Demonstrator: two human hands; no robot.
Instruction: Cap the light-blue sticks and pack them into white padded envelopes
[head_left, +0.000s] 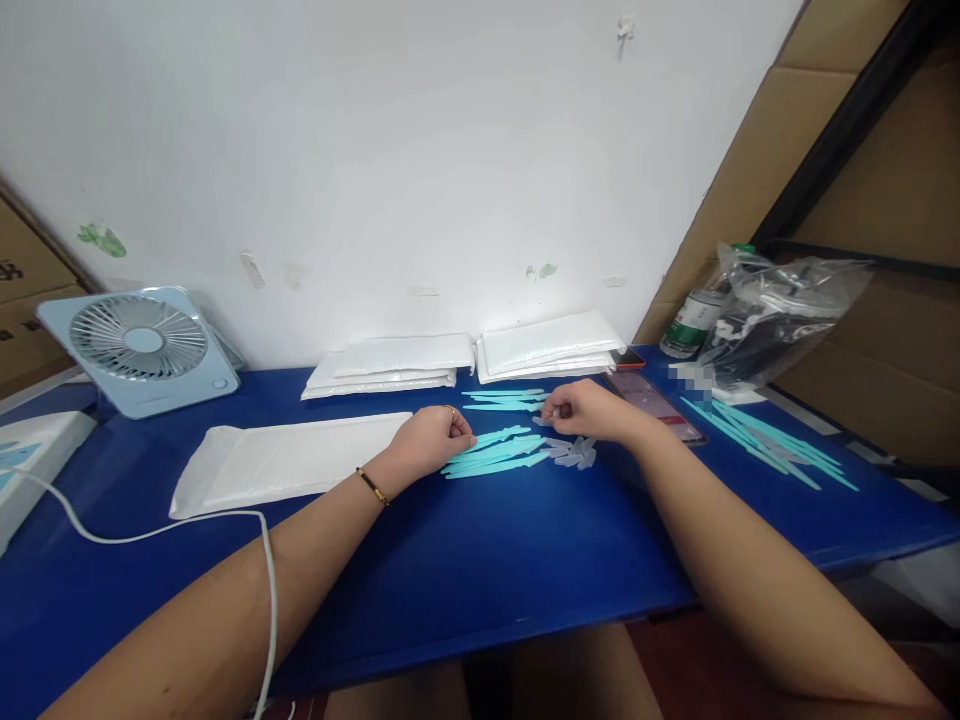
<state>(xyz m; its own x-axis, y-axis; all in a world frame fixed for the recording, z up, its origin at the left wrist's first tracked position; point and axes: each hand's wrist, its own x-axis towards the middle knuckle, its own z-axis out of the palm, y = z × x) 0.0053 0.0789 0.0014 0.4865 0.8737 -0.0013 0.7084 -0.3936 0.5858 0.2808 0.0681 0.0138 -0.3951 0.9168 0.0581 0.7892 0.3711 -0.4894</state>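
Trailing cable (273, 600) over left forearm (195, 630); pinching left hand (429, 440), right hand (590, 410) narrow, not discerning contents or completion; leaving loose teal sticks (495, 458) between.

"What carries everything?"

"A blue table (480, 570) with a smooth top."

"What lies close to the hands?"

"Slim turquoise sticks (495, 458), grouped beside the left hand (431, 440), with a few more just beyond, between both hands. Small clear pieces (581, 455) lie loosely heaped on the near side of the right hand (585, 410)."

"And farther out?"

"Left of the left hand, a flat white packet (292, 460); well apart, a pale blue fan (142, 340). Beyond both hands, two stacks of white packets (551, 347). Right of the right hand, a phone (654, 405), another turquoise bunch (772, 440), a bottle (691, 325) and a clear plastic bag (787, 315)."
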